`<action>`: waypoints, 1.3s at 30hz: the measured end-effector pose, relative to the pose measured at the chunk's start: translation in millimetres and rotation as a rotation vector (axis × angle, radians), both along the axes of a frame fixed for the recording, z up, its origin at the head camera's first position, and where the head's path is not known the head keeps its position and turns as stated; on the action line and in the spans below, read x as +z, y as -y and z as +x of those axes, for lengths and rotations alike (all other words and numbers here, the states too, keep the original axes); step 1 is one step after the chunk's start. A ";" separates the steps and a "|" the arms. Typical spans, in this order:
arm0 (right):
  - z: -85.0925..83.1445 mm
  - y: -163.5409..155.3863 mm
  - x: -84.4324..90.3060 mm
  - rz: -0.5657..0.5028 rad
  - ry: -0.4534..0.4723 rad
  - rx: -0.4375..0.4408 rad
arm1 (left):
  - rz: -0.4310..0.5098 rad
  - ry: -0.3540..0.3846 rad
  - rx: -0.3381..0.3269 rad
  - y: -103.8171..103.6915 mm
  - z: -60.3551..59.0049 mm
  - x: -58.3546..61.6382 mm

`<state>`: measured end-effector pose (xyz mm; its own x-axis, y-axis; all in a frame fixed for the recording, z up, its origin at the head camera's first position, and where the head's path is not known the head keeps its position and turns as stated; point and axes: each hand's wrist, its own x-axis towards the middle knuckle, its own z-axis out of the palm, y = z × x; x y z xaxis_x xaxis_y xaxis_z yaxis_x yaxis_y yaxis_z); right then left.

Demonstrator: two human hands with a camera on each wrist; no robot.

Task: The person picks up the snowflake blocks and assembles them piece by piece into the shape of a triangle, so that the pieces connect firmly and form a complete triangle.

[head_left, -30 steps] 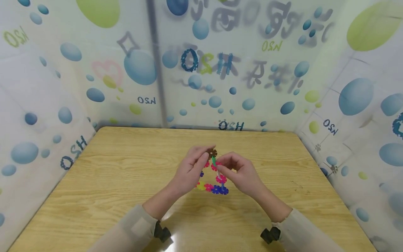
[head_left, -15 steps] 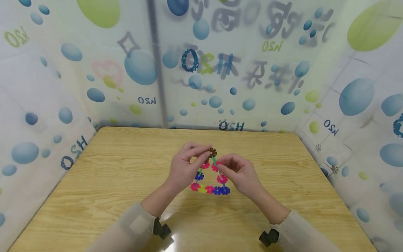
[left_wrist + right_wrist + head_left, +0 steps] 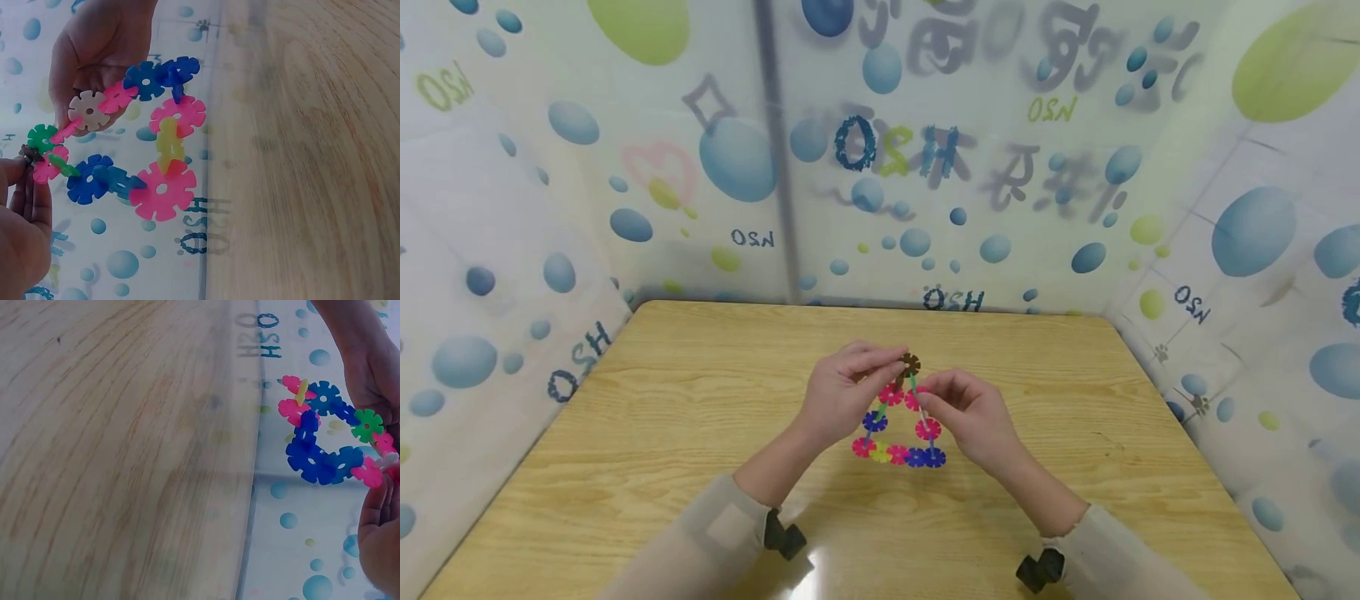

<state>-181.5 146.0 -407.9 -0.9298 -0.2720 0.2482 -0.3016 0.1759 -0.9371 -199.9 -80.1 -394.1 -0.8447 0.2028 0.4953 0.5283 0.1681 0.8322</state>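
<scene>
Currently, entries for this moment:
Assembly: a triangle of interlocked snowflake discs [image 3: 898, 421], held upright over the counter [image 3: 647, 433], near its middle; bottom row just above or on the wood, cannot tell which.
Apex: brown disc [image 3: 909, 363] at the top of the triangle.
Left hand [image 3: 842, 396]: fingers curled, fingertips pinching the apex beside the brown disc; in the left wrist view the thumb and fingers [image 3: 25, 187] sit by the pink and green discs.
Right hand [image 3: 966, 417]: fingers bent, clamped on the right slanting edge of the triangle, just under the apex.
Colours: pink, blue, yellow, green, white discs [image 3: 89, 110] in the chain.
Base row: pink, yellow, pink, two blue [image 3: 925, 457].
Surround: bubble-print curtain [image 3: 737, 158] on three sides of the counter.
</scene>
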 end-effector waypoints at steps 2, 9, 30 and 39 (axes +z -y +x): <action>0.3 0.4 -0.5 0.002 0.010 -0.006 | -0.007 0.011 -0.006 0.6 -0.5 0.0; 0.9 0.2 0.0 0.005 0.014 -0.012 | -0.022 0.041 -0.036 1.5 -1.8 -1.3; -6.6 -7.3 -5.5 0.010 0.142 -0.011 | -0.115 0.128 -0.041 10.9 -1.6 -8.1; -12.9 -16.0 -3.1 -0.005 0.169 -0.050 | -0.232 0.282 -0.118 32.4 -0.3 -22.8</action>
<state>-194.4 162.0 -411.0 -0.9706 -0.2239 0.0885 -0.1308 0.1820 -0.9746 -200.2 -112.5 -416.9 -0.9055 0.3863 0.1757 0.3106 0.3213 0.8946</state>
